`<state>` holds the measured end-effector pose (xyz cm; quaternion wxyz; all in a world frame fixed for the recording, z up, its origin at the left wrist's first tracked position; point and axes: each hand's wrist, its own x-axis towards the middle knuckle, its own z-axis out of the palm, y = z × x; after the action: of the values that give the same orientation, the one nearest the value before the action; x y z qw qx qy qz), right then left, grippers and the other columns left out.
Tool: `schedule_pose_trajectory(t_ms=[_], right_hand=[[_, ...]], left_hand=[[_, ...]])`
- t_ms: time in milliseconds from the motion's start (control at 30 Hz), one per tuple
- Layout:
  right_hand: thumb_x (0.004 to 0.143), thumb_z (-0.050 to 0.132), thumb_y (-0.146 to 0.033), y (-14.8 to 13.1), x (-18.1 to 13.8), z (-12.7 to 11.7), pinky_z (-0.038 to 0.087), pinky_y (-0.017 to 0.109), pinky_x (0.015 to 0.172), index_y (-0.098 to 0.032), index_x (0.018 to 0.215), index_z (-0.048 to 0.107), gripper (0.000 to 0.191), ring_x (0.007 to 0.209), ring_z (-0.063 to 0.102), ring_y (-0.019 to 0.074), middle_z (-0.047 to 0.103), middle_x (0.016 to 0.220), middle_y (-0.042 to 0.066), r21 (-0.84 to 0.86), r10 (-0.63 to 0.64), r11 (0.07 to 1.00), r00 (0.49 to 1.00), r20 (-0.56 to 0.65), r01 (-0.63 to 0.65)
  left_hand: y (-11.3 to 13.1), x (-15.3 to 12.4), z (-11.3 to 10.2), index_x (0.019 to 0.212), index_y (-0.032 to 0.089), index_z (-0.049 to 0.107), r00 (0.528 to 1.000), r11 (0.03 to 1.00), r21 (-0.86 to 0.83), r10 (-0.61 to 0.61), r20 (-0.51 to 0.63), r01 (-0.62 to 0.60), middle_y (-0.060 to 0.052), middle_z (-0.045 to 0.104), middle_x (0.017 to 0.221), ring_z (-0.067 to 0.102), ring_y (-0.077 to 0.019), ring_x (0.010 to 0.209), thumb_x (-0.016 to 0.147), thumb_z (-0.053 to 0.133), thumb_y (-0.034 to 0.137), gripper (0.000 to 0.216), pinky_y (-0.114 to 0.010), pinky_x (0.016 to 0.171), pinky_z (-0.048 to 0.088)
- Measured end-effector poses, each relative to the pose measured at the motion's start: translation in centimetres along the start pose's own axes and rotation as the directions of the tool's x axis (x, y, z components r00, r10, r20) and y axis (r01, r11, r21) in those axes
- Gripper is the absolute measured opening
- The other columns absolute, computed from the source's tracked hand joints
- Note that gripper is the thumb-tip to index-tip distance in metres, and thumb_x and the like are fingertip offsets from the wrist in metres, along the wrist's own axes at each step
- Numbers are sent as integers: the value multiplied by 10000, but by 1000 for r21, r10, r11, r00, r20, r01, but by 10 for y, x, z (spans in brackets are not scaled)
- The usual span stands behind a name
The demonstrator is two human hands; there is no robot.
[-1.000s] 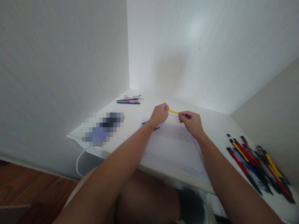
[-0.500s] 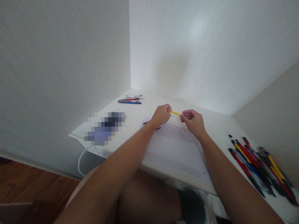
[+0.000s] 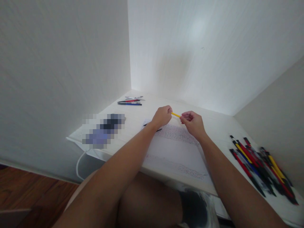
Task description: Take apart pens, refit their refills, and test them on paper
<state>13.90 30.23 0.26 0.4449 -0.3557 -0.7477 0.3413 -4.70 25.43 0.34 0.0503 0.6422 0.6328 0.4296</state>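
A slim yellow pen (image 3: 176, 114) spans the gap between my two hands above the far edge of a written sheet of paper (image 3: 175, 152). My left hand (image 3: 162, 116) is closed round its left end. At the other end, the thumb and fingers of my right hand (image 3: 193, 123) pinch it, with the remaining fingers curled. Both tips of the pen are hidden in the fingers. Under my left wrist, a thin black pen (image 3: 159, 130) lies across the top of the sheet, partly covered by the arm.
A loose pile of red, yellow, blue and black pens (image 3: 258, 164) lies on the right of the white desk (image 3: 213, 122). Several more pens (image 3: 129, 104) rest at the back left. A blurred-out object (image 3: 104, 129) with a white cable (image 3: 78, 164) is at the left edge. White panels enclose the desk.
The view has shifted slightly, so everything sits a little further left. Both hands keep their hold on the yellow pen, with almost no change in pose.
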Motion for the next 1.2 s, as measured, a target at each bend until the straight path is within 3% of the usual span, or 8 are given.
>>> schedule_pose_trajectory(t_ms=[333,933,1200], right_hand=[[748,706,-379,2,0,0,561,361,646,-170,875,664,248,657,663,205,700,771,80,-70,-54,996,998,7,55],[763,655,-344,-2,-2,0,537,346,615,-181,881,667,202,640,666,208,703,747,70,-152,-44,987,998,53,52],[786,655,-334,2,-2,-1,561,367,678,-183,904,696,195,698,678,217,719,788,74,-186,-83,978,995,51,92]], left_hand=[[0,1,0,860,159,663,1000,1000,1,-15,2,15,-58,699,863,593,-181,812,967,401,197,286,-283,703,394],[1,0,-2,864,166,669,1000,1000,-11,-23,19,23,-57,702,873,600,-182,824,963,409,202,280,-279,721,409],[2,1,-2,880,163,675,999,1000,14,-21,34,21,-67,700,883,600,-184,828,974,392,200,301,-282,744,422]])
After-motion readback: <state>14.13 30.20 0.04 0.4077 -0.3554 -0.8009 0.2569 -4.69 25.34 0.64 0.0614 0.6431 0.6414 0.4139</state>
